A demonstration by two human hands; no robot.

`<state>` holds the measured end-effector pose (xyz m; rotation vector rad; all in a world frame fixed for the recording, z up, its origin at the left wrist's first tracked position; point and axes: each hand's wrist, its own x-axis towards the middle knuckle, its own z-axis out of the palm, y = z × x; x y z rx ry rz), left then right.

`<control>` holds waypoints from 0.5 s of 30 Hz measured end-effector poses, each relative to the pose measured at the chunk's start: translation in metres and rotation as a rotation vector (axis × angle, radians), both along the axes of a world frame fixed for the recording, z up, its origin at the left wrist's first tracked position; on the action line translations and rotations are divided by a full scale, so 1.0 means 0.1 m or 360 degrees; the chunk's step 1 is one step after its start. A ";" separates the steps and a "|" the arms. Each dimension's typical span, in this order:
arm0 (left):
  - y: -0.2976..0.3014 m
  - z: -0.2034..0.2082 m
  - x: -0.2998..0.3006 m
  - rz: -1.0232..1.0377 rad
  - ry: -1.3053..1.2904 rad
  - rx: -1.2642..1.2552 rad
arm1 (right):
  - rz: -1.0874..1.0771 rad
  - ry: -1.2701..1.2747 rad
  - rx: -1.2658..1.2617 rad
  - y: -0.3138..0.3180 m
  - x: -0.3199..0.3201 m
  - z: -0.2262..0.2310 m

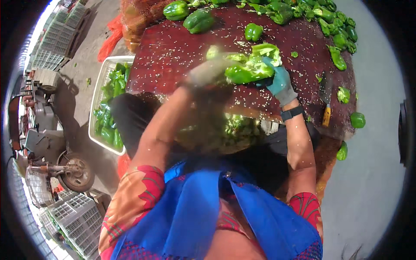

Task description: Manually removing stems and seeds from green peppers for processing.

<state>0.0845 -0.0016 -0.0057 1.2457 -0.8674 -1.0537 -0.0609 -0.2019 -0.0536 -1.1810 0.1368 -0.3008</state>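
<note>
Over the dark red table (169, 56), my right hand (281, 82), in a teal and grey glove, is closed around a green bell pepper (247, 74). The pepper is split open, with its pale inside showing. My left hand (210, 73) is at the pepper's left side, smeared by motion, so its fingers cannot be made out. A blurred pale green bit (212, 52) shows just beyond it; whether the hand holds it is unclear. To the right lies a knife (326, 115) with a yellow handle. One whole bell pepper (253, 32) sits beyond my hands.
Many peppers (281, 13) line the far edge, and white seeds dot the tabletop. A white crate (96, 97) of green pepper pieces stands at left. Pepper scraps (238, 125) lie below the near edge. Orange mesh sacks (136, 21), a parked three-wheeler (45, 143) and stacked crates (76, 221) are farther left.
</note>
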 end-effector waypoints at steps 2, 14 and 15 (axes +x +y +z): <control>0.10 0.28 -0.22 0.0087 0.0768 0.0103 | 0.0229 -0.0014 0.0884 -0.05 -0.01 -0.04; 0.19 0.31 0.29 -0.0241 -0.0924 0.0163 | -0.0046 0.0144 -0.0239 0.28 -0.06 0.24; 0.18 0.42 0.28 -0.0207 -0.0993 0.0382 | -0.0029 0.0047 -0.0512 0.32 -0.06 0.27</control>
